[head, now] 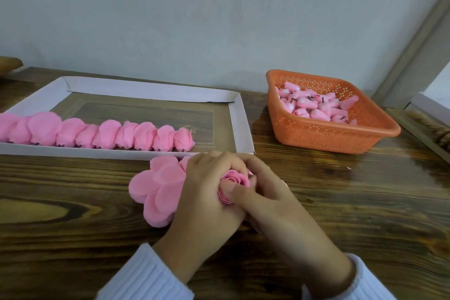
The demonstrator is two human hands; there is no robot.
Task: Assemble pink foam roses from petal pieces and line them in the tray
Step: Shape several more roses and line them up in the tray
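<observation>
Left hand and right hand both pinching one rose; ten finished roses in one tray.

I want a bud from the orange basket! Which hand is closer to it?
Right. The right hand grips the rose in front of and left of the basket. The left hand grips the rose too, on its far side from the basket.

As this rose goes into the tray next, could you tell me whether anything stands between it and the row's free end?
Nothing visible blocks it. The rose, gripped by the left hand and right hand, has only the low near wall of the tray to clear; the floor right of the last rose is bare.
</observation>
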